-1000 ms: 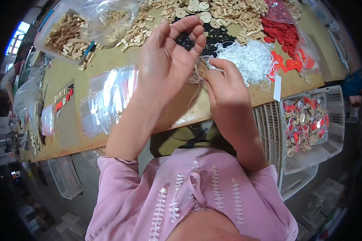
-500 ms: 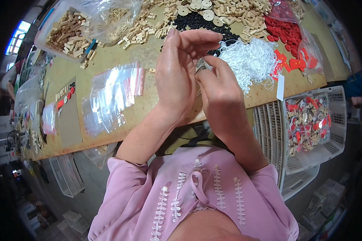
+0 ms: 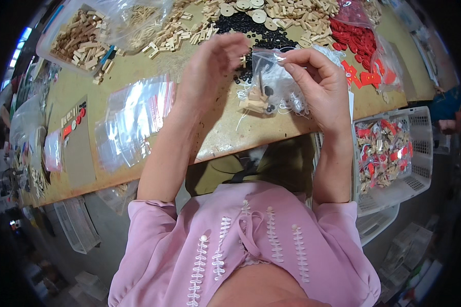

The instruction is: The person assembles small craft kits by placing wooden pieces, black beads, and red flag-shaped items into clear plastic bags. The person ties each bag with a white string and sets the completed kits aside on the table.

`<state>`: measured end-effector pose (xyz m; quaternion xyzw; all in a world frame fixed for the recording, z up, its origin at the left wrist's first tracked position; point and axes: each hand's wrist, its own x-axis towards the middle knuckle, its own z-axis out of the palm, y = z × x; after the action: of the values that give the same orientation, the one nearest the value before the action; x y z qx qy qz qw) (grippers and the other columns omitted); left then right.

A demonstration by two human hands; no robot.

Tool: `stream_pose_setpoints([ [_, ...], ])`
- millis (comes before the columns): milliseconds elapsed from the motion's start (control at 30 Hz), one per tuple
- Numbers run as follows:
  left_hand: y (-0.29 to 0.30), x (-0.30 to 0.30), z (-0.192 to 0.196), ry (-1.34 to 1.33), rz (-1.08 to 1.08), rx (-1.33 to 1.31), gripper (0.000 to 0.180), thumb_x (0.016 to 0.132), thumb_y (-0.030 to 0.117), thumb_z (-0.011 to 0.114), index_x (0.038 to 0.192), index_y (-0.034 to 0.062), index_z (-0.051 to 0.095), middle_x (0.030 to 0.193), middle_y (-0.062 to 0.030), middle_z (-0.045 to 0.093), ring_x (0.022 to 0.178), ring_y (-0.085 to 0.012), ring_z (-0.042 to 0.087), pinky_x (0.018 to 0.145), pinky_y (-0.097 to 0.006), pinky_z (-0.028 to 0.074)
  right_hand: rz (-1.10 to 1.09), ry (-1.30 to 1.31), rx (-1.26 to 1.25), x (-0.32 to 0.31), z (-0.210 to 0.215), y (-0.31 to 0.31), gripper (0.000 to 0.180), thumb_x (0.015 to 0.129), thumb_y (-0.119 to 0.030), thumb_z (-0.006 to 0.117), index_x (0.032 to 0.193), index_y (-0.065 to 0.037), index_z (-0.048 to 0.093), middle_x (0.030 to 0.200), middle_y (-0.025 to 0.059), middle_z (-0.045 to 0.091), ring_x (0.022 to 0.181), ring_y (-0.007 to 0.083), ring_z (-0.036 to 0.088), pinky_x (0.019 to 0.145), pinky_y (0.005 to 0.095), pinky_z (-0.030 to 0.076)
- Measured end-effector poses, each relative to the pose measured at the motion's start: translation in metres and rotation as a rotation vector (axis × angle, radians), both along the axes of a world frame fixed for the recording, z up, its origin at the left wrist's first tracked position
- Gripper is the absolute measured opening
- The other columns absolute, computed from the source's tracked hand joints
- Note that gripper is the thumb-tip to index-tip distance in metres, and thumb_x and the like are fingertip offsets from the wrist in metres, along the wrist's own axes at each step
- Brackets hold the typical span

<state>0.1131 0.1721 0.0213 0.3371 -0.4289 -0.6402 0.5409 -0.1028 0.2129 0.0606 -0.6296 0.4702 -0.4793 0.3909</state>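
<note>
Right hand [image 3: 315,84] pinched the rim of a small clear bag [image 3: 266,82], held above the table [image 3: 225,133]. Bag already held wooden pieces, black beads and string. Left hand [image 3: 210,69] hovered open beside it. Bag apparently unsealed; sealing and binning left.

Bright, even overhead light falls on the worktop [image 3: 138,169], leaving only soft shadows. Clear plastic bags [image 3: 133,117] catch white glare. Fisheye distortion bends the edges, and a black rim frames the view.

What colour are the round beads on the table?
Black beads, seen best in the head view.
</note>
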Motion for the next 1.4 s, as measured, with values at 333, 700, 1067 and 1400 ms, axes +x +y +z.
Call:
stream_pose_setpoints([
  [333,0.020,-0.017,-0.004,-0.151,-0.442,0.034,0.038,0.093,0.013,0.074,0.128,0.0008,0.062,0.115,-0.0060,0.068,0.100,-0.0122,0.065,0.088,-0.030,0.054,-0.034,-0.029,-0.109,-0.003,0.003,-0.002,0.007,0.096,-0.004,0.068,0.100,0.000,0.071,0.086,0.0005,0.070,0.080,0.0060,0.063,0.073,0.0236,0.051],
  [700,0.019,-0.025,0.034,-0.360,-0.711,0.114,0.038,0.103,0.026,0.063,0.132,0.0017,0.066,0.106,-0.0015,0.071,0.092,-0.0089,0.061,0.083,-0.025,0.051,0.192,-0.273,0.163,-0.065,-0.002,0.034,0.007,0.097,0.000,0.065,0.103,0.002,0.069,0.096,0.0017,0.069,0.090,0.0058,0.062,0.081,0.0231,0.051],
  [1067,-0.170,-0.104,-0.033,-1.243,-0.061,-0.843,0.031,0.089,0.009,0.070,0.120,0.0053,0.068,0.101,-0.0133,0.076,0.087,-0.0273,0.073,0.081,-0.037,0.058,-0.043,0.125,-0.093,-0.081,-0.035,0.046,0.008,0.090,0.005,0.068,0.097,0.000,0.069,0.095,0.0072,0.067,0.088,0.0166,0.063,0.078,0.0286,0.050],
  [1400,-0.211,-0.129,-0.045,-1.340,-0.076,-0.753,0.027,0.089,0.020,0.077,0.109,0.0026,0.070,0.097,-0.0127,0.077,0.087,-0.0238,0.075,0.079,-0.034,0.059,-0.056,0.131,-0.141,-0.084,-0.031,0.047,0.014,0.087,0.009,0.069,0.097,0.000,0.069,0.098,0.0108,0.069,0.091,0.0231,0.069,0.079,0.0323,0.054],
])
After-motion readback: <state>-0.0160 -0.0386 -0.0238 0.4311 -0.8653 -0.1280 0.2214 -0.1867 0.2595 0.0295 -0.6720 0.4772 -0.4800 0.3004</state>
